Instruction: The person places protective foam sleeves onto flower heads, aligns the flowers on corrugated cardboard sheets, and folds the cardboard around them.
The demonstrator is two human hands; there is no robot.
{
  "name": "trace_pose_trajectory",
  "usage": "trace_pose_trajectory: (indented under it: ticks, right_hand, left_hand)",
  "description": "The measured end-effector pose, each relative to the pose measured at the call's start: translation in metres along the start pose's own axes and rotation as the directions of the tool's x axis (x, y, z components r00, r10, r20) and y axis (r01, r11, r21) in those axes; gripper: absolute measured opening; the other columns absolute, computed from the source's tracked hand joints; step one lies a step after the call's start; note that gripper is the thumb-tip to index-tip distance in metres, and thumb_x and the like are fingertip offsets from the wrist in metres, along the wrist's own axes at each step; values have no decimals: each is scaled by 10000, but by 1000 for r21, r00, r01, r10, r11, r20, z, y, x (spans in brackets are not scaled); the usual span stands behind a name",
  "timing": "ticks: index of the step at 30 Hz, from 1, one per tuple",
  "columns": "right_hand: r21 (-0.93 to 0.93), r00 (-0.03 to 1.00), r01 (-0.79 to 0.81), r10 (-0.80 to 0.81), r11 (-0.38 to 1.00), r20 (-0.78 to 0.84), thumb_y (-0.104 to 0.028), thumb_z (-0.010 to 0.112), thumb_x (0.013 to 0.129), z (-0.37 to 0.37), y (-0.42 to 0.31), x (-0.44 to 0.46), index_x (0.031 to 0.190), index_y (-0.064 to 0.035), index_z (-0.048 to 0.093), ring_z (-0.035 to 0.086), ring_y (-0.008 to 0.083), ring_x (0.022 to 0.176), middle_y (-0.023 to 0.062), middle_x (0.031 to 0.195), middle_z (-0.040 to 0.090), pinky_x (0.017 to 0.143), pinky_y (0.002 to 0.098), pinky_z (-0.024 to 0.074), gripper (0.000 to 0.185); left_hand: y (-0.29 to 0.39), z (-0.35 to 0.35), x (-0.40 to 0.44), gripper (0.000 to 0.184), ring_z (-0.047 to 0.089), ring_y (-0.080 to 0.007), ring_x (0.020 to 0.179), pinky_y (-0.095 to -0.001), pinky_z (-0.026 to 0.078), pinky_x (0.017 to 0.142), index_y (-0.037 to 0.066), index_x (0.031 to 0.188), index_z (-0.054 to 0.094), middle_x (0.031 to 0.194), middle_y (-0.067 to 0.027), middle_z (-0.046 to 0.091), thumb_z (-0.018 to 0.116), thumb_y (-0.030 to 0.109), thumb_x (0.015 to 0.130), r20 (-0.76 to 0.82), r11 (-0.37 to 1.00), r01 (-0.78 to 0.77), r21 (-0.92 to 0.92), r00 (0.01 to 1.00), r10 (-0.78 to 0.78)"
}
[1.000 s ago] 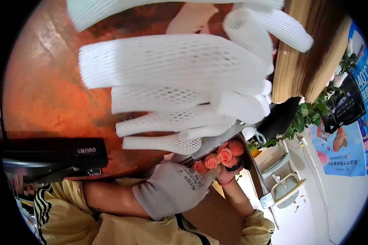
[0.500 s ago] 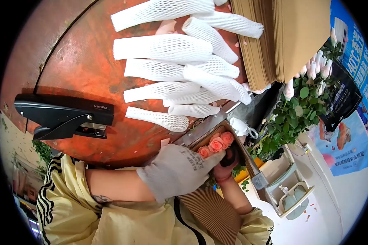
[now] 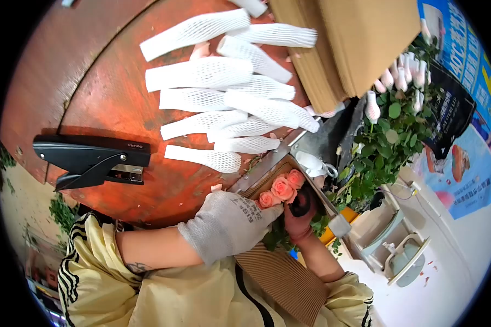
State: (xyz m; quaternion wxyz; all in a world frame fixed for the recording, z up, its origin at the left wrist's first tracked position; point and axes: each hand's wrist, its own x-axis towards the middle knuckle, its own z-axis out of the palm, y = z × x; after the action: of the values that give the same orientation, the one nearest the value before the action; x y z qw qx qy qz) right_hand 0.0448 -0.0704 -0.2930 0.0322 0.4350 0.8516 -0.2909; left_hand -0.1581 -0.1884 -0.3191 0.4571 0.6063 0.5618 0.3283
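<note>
A cluster of coral-pink roses [image 3: 282, 189] sits right of centre, blooms against ribbed brown cardboard [image 3: 257, 188], between the person's hands. The left hand [image 3: 229, 226], in a grey knit glove with dark print, stretches its fingers to the near edge of the blooms; whether they grip is hidden. The right hand [image 3: 300, 218], in a pink glove with a black patch, curls its fingers close beside the roses; its hold cannot be told. Farther away, white foam-mesh sleeves [image 3: 199, 74] lie across a worn red-orange table [image 3: 112, 101], with a black stapler [image 3: 93, 158] at left.
</note>
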Motion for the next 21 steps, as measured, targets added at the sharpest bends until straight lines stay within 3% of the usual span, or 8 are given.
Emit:
trace_pose_trajectory:
  ticks: [3,5,7,9,10,11,13,21]
  right_hand:
    - [71,1000,5,-5,997,-4,-55,665,756,-5,16,-8,1052,26,590,581,228,994,118,1080,595,876,334,449,315]
    - [132,986,-161,152,978,72,-51,675,734,-13,13,-9,1078,4,586,585,251,1001,130,1090,588,870,345,454,360]
    - [251,954,-289,257,924,153,-53,686,706,-27,-14,2,1109,-27,583,589,290,998,139,1107,582,857,367,463,417]
    - [-228,956,-7,73,974,283,-87,693,687,-42,-16,7,1111,-76,598,584,332,927,129,1086,596,808,412,474,434]
    - [-350,976,191,-138,917,170,-134,708,675,-40,-12,1,1079,-122,620,573,340,864,106,996,612,762,425,474,414]
    - [-337,975,203,-157,920,157,-134,708,675,-38,-10,-1,1079,-122,620,573,340,864,106,996,612,762,425,474,414]
    - [-489,901,388,-433,781,22,-151,721,666,-39,-13,-4,1049,-136,630,581,305,848,88,912,603,749,404,473,395]
    - [-459,824,460,-559,760,-98,-247,662,734,-11,-15,9,1080,-171,614,600,298,850,84,994,601,726,402,482,358]
  left_hand:
    - [4,0,2,367,601,-198,563,-430,461,552,242,1188,587,644,6,603,541,352,841,8,993,47,109,999,-48]
    - [1,4,5,375,605,-203,589,-388,465,571,249,1195,581,633,-2,600,539,360,840,-38,999,46,9,998,-46]
    - [1,-4,4,371,616,-213,609,-370,471,574,251,1196,579,652,-18,615,524,369,849,-39,996,37,77,999,-34]
    - [1,-8,10,293,643,-283,697,-443,496,636,267,1121,584,769,-84,651,480,323,852,151,994,104,30,983,-107]
    - [-2,-4,10,273,637,-290,671,-434,500,620,279,1095,580,743,-85,640,477,328,846,97,993,88,72,991,-95]
    - [-6,-2,13,273,637,-290,671,-434,500,620,279,1095,580,743,-85,640,477,328,846,89,991,94,96,991,-102]
    - [-2,-11,15,272,641,-294,667,-437,505,619,289,1091,578,736,-80,640,480,342,843,160,992,23,128,986,-44]
    - [29,-25,3,422,647,-307,766,-426,513,677,346,1244,528,847,-143,646,508,347,822,187,903,-1,429,979,-87]
